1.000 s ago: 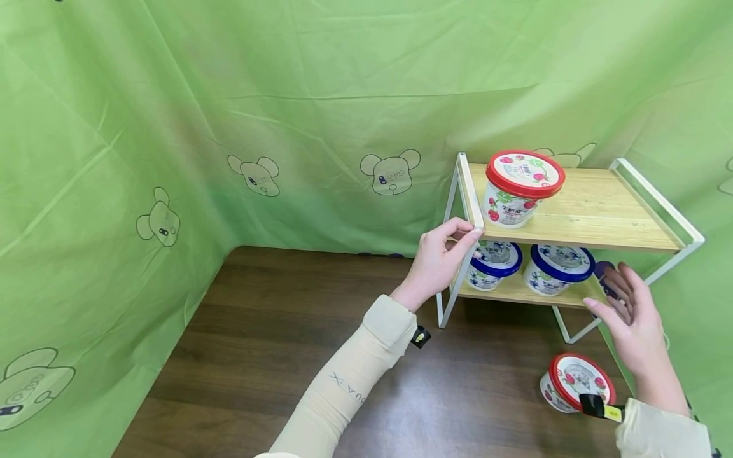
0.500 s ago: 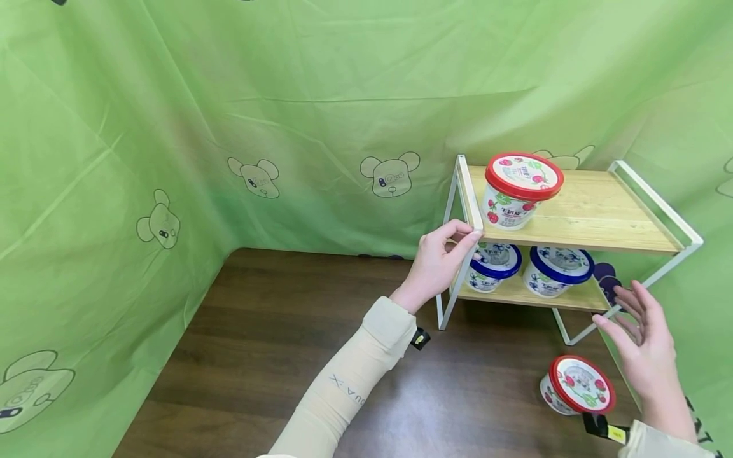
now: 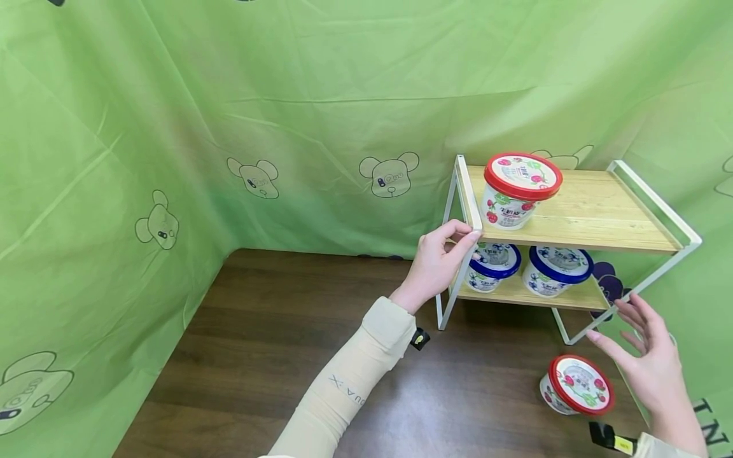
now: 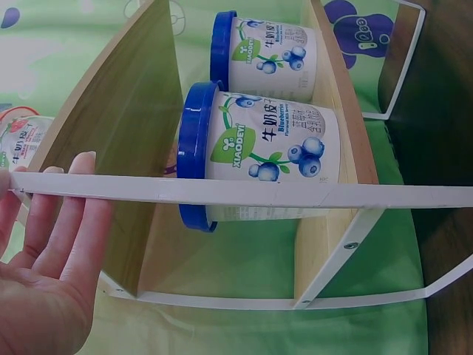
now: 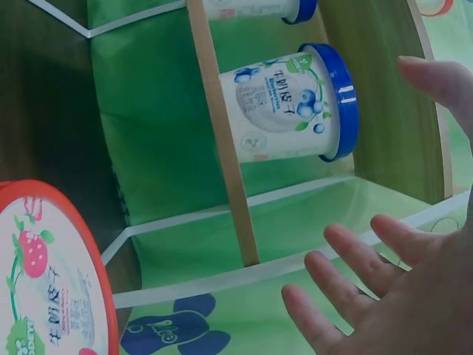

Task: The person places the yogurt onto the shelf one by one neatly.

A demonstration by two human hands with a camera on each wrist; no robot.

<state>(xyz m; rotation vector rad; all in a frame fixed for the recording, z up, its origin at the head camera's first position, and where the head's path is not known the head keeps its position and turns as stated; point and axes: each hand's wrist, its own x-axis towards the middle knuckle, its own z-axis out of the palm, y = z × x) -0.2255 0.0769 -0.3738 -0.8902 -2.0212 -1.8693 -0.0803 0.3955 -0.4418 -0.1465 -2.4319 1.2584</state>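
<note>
My left hand (image 3: 432, 264) grips the white metal frame (image 3: 468, 197) of a two-tier wooden shelf (image 3: 601, 210) at its front left corner. In the left wrist view its fingers (image 4: 85, 237) lie behind the bar. Right of the shelf, my right hand (image 3: 655, 362) is spread and holds nothing. A red-lidded strawberry tub (image 3: 509, 213) stands at the left of the top board. Two blue-lidded blueberry tubs (image 3: 494, 261) stand on the lower board. Another red-lidded tub (image 3: 578, 385) stands on the brown surface, left of my right hand.
Green cloth (image 3: 321, 127) with bear drawings hangs behind and along both sides. The dark brown wood-grain surface (image 3: 275, 356) extends left of the shelf. In the right wrist view, the floor-level tub's red lid (image 5: 59, 288) is close at the lower left.
My right hand has moved down and away from the shelf's lower tier, toward the right. The left hand keeps its grip on the frame, and the tubs stay in place.
</note>
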